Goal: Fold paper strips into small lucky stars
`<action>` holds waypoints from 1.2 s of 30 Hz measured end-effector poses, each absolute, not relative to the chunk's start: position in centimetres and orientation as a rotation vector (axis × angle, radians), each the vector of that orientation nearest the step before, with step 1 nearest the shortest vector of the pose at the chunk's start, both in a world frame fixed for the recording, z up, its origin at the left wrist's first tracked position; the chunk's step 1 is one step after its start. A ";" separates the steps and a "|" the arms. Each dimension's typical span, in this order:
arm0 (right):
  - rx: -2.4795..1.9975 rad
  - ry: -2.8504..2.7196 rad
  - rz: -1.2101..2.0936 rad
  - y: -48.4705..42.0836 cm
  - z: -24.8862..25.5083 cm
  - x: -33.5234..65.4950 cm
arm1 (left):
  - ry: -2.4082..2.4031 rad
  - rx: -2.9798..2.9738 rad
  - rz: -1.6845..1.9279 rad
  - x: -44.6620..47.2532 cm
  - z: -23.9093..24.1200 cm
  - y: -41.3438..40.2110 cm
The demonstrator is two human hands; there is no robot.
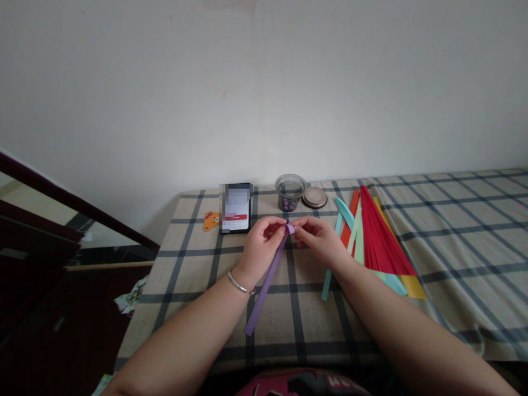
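A long purple paper strip (266,283) runs from my fingers down toward the near table edge. Its upper end is folded into a small knot between both hands. My left hand (262,245), with a silver bangle at the wrist, pinches that folded end. My right hand (319,237) pinches the same end from the other side. Both hands hover over the checked tablecloth (190,275) at the middle of the table.
A fan of red, yellow, orange and teal paper strips (381,242) lies right of my hands. Behind stand a clear jar (290,192) holding small purple pieces, its lid (314,197), a phone (236,208) and a small orange bear sticker (210,220). A wall rises behind.
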State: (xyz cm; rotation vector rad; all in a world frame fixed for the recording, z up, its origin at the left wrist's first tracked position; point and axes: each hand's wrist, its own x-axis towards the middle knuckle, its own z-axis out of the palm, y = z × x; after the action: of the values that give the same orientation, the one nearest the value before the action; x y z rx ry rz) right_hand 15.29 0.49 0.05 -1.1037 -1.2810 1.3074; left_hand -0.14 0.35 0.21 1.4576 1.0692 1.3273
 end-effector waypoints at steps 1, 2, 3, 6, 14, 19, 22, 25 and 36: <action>-1.102 -1.279 1.309 0.5 0.0 15.3 | 1.077 1.457 1.329 -0.1 0.2 0.3; -1.100 -1.279 1.308 0.5 0.0 15.3 | 1.084 1.454 1.331 -0.1 0.3 0.3; -1.098 -1.279 1.306 0.5 -0.1 15.3 | 1.091 1.450 1.333 -0.1 0.3 0.3; -1.088 -1.283 1.298 0.6 -0.1 15.4 | 1.105 1.450 1.328 -0.1 0.4 0.3; -1.061 -1.296 1.309 0.5 0.1 15.4 | 1.105 1.467 1.330 -0.2 -0.1 0.5; -1.096 -1.299 1.283 0.6 0.0 15.4 | 1.102 1.491 1.284 -0.1 -0.1 0.5; -1.112 -1.324 1.270 0.6 0.0 15.4 | 1.094 1.512 1.248 -0.1 -0.2 0.5; -1.114 -1.342 1.273 0.6 0.0 15.4 | 1.104 1.525 1.249 -0.1 -0.2 0.6; -1.116 -1.292 1.277 0.7 0.0 15.3 | 1.076 1.546 1.257 -0.1 0.0 0.5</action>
State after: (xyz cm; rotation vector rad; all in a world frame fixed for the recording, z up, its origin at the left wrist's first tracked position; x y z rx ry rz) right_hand 15.31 0.74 0.00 -1.1161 -1.2922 1.2775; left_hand -0.09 0.51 -0.02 1.5460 1.0759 1.2567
